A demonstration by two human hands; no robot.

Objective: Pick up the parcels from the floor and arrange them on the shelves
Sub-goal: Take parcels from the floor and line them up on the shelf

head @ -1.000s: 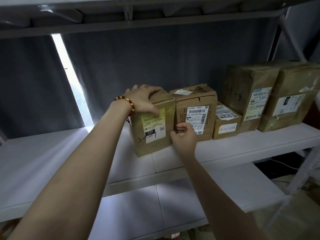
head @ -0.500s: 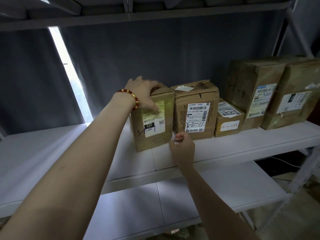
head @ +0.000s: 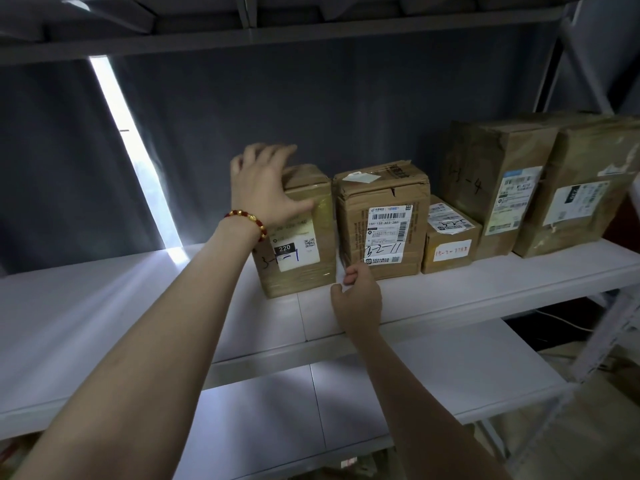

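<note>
Risk first, as I judge it: the 220 parcel (head: pixel 301 251) stands skewed, its front nearer than the 3-2-11 parcel (head: pixel 381 230) it touches. A hard shove from the left could tip it or knock that neighbour right. My left hand (head: pixel 265 192) is spread, fingers straight and blurred, over the 220 parcel's top left corner, thumb across its front. My right hand (head: pixel 358 299) is loosely curled, gripping nothing I can see, just near of the seam between the two. The 220 parcel stands upright on the shelf (head: pixel 138 306), right of my left palm.
</note>
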